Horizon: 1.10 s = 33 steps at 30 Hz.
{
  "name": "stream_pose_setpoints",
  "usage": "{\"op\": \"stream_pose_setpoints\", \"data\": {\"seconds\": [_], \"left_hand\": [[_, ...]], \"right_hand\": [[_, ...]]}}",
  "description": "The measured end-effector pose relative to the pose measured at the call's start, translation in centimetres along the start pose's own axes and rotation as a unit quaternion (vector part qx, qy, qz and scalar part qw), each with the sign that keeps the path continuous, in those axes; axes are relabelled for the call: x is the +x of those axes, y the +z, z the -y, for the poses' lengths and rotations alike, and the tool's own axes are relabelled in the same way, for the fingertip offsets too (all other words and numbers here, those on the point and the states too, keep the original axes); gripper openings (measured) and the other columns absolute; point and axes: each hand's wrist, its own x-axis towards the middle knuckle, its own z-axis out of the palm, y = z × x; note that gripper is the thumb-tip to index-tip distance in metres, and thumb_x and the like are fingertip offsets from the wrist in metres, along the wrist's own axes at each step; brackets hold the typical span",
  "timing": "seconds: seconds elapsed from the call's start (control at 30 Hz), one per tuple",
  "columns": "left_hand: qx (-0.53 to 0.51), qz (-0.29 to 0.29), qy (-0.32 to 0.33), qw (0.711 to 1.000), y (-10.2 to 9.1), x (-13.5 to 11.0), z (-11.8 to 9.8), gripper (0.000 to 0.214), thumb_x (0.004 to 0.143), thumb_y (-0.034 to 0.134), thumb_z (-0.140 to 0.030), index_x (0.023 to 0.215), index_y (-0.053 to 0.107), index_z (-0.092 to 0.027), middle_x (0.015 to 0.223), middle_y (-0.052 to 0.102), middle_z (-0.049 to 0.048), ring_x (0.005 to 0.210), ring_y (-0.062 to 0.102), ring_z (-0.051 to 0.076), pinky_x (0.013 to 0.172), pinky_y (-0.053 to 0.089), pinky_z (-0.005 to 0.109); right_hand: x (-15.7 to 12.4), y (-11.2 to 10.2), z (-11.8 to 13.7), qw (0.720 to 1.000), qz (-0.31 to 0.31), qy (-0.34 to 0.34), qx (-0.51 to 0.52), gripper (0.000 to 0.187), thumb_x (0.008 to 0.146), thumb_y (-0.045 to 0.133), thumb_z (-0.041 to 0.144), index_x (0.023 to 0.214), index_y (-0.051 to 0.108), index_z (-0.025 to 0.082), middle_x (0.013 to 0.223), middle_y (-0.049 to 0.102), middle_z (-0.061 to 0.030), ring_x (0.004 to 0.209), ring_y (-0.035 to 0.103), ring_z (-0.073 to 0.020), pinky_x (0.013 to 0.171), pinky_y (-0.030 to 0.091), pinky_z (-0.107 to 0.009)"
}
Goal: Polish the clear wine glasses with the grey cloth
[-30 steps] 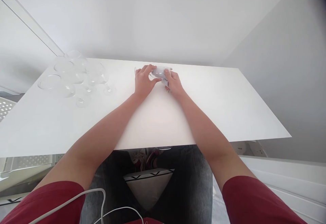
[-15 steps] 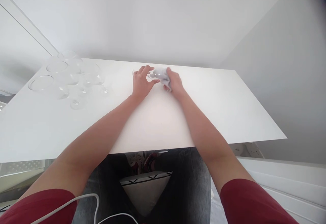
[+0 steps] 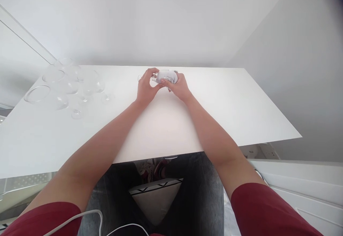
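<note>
Near the far edge of the white table, my left hand (image 3: 145,88) is curled round the stem end of a clear wine glass (image 3: 155,77) lying sideways, its bowl pointing right. A pale grey cloth (image 3: 168,74) covers or fills the bowl; I cannot tell how much of it is inside. My right hand (image 3: 180,86) grips the cloth at the bowl, its thumb laid along the near side. Part of the glass's foot shows to the left, beyond my left hand.
Several clear wine glasses (image 3: 92,83) stand grouped at the left of the white table (image 3: 214,114). Behind it rises a white wall (image 3: 160,21). A white cable (image 3: 91,212) hangs by my left sleeve, and white drawers (image 3: 300,182) stand at the lower right.
My right hand has shifted slightly and its thumb now lies across the front of the bowl, with the cloth gathered closer to it. The view has tilted a little.
</note>
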Motion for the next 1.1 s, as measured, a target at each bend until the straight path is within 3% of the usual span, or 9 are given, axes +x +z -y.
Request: {"op": "stream_pose_setpoints", "data": {"seconds": [0.13, 0.23, 0.3, 0.4, 0.5, 0.73, 0.87, 1.0, 1.1], "left_hand": [[-0.005, 0.012, 0.044, 0.999, -0.5, 0.1, -0.3, 0.053, 0.101, 0.069, -0.063, 0.139, 0.064, -0.027, 0.142, 0.074, 0.0120, 0.135, 0.069, 0.031, 0.119, 0.053, 0.050], [0.026, -0.029, 0.041, 0.998, -0.7, 0.1, 0.0, 0.044, 0.103, 0.068, -0.058, 0.133, 0.066, -0.026, 0.143, 0.073, 0.0120, 0.140, 0.064, 0.032, 0.121, 0.050, 0.051], [0.046, -0.035, 0.000, 0.998, -0.7, 0.2, 0.5, 0.038, 0.100, 0.072, -0.053, 0.126, 0.069, -0.026, 0.135, 0.076, 0.0118, 0.130, 0.068, 0.032, 0.114, 0.053, 0.049], [0.067, 0.013, -0.062, 0.996, -0.5, 0.3, 1.0, 0.021, 0.098, 0.072, -0.044, 0.107, 0.073, -0.025, 0.108, 0.080, 0.0100, 0.104, 0.072, 0.030, 0.098, 0.055, 0.046], [0.080, 0.053, -0.072, 0.993, -0.3, 0.2, 1.2, 0.018, 0.098, 0.066, -0.038, 0.086, 0.069, -0.025, 0.088, 0.076, 0.0079, 0.086, 0.067, 0.027, 0.087, 0.052, 0.043], [0.043, -0.007, -0.143, 0.989, -0.6, 0.2, 0.4, 0.029, 0.101, 0.058, -0.038, 0.074, 0.058, -0.025, 0.072, 0.066, 0.0033, 0.069, 0.055, 0.021, 0.074, 0.044, 0.038], [0.012, 0.013, -0.112, 0.994, -0.7, 0.1, 0.0, 0.031, 0.098, 0.062, -0.040, 0.072, 0.059, -0.024, 0.068, 0.063, 0.0017, 0.066, 0.054, 0.019, 0.071, 0.044, 0.036], [-0.054, 0.030, -0.117, 0.991, -0.7, 0.1, -0.2, 0.037, 0.096, 0.065, -0.046, 0.068, 0.060, -0.023, 0.059, 0.056, 0.0000, 0.058, 0.052, 0.017, 0.063, 0.045, 0.033], [-0.131, 0.082, -0.134, 0.979, -1.0, 0.1, -0.8, 0.040, 0.094, 0.068, -0.052, 0.068, 0.063, -0.022, 0.057, 0.055, 0.0000, 0.056, 0.053, 0.015, 0.058, 0.048, 0.030]], "right_hand": [[0.3, 0.1, 0.1, 0.995, -0.095, -0.006, 0.019, 0.069, 0.078, 0.087, 0.080, 0.079, 0.057, 0.017, 0.070, 0.049, 0.0006, 0.062, 0.047, -0.0075, 0.051, 0.045, -0.021], [0.5, -0.1, 0.1, 0.986, -0.159, 0.014, 0.054, 0.067, 0.081, 0.085, 0.080, 0.084, 0.057, 0.018, 0.071, 0.051, 0.0010, 0.060, 0.046, -0.0065, 0.049, 0.043, -0.020], [0.5, -0.1, 0.2, 0.981, -0.173, 0.032, 0.082, 0.067, 0.079, 0.087, 0.079, 0.086, 0.058, 0.018, 0.071, 0.052, 0.0015, 0.059, 0.046, -0.0061, 0.048, 0.042, -0.020], [0.4, 0.3, 0.2, 0.978, -0.166, 0.046, 0.120, 0.067, 0.078, 0.088, 0.078, 0.088, 0.058, 0.019, 0.070, 0.053, 0.0018, 0.057, 0.046, -0.0060, 0.047, 0.042, -0.019], [0.6, 0.7, -0.1, 0.974, -0.166, 0.048, 0.148, 0.067, 0.080, 0.087, 0.079, 0.089, 0.057, 0.019, 0.072, 0.053, 0.0016, 0.056, 0.047, -0.0067, 0.048, 0.044, -0.020], [1.7, -0.6, -1.5, 0.930, -0.315, 0.064, 0.179, 0.050, 0.099, 0.061, 0.071, 0.113, 0.060, 0.023, 0.092, 0.063, -0.0027, 0.077, 0.062, -0.0108, 0.060, 0.048, -0.018], [1.6, 0.4, -1.7, 0.942, -0.263, 0.103, 0.184, 0.040, 0.098, 0.062, 0.059, 0.109, 0.062, 0.021, 0.101, 0.065, -0.0038, 0.090, 0.064, -0.0120, 0.073, 0.053, -0.019], [1.2, 1.8, -1.4, 0.945, -0.174, 0.096, 0.259, 0.054, 0.094, 0.064, 0.070, 0.114, 0.060, 0.020, 0.100, 0.067, -0.0060, 0.097, 0.067, -0.0185, 0.079, 0.060, -0.026], [1.0, 2.0, -1.1, 0.946, -0.114, 0.094, 0.287, 0.061, 0.092, 0.064, 0.077, 0.113, 0.060, 0.020, 0.094, 0.068, -0.0073, 0.098, 0.069, -0.0225, 0.081, 0.062, -0.032]]}}
